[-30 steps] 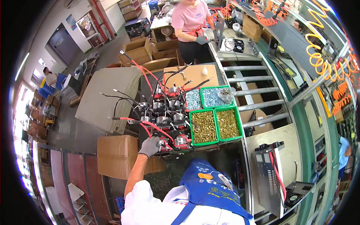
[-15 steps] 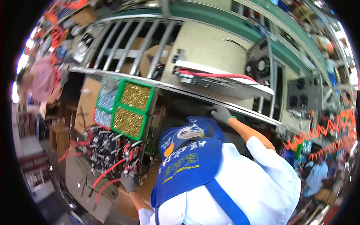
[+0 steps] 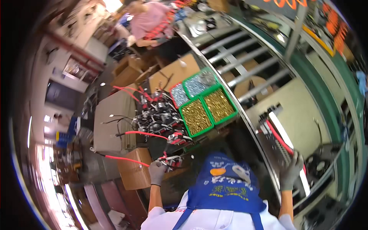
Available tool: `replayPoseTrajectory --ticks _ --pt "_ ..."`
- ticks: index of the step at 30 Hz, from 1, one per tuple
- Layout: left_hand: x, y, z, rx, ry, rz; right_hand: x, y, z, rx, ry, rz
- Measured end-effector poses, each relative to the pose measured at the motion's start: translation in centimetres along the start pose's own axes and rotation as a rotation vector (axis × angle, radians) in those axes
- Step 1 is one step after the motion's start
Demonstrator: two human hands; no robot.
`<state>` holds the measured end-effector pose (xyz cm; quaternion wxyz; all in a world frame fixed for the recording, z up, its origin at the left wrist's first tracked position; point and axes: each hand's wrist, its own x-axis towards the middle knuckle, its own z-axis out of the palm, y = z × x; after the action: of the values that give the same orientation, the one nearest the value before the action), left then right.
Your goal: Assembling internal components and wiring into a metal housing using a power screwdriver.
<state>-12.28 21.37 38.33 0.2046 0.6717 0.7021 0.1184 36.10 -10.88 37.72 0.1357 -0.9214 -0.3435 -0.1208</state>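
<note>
Two grips show fingers clamped, the left hand (image 3: 156, 172) on a red-cabled part (image 3: 173, 161), likely solid, best held by its body, the right hand (image 3: 291, 171) on a metal housing (image 3: 273, 143).

Our left hand (image 3: 157, 172) and right hand (image 3: 292, 172) were gloved in grey. We wore a blue apron (image 3: 199, 193) printed in orange, white and yellow over white clothing (image 3: 214, 219). We saw green trays (image 3: 202, 131), golden pieces (image 3: 195, 117), silvery pieces (image 3: 197, 85), a red cable (image 3: 126, 159), a white-edged panel (image 3: 283, 131) and a co-worker's pink shirt (image 3: 153, 19).
</note>
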Motion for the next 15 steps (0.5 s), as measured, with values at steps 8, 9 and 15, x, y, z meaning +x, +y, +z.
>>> replayPoseTrajectory --ticks 8,9,15 --pt "-9.5 6.3 6.3 -0.099 -0.191 0.000 4.6 4.5 -0.1 0.171 0.047 -0.075" --pt "-10.2 6.7 7.5 -0.100 -0.175 0.024 6.0 5.3 -0.8 0.197 -0.012 -0.029" --pt "-12.9 13.4 8.7 -0.339 -0.184 0.150 5.8 10.9 0.5 0.674 -0.345 0.029"
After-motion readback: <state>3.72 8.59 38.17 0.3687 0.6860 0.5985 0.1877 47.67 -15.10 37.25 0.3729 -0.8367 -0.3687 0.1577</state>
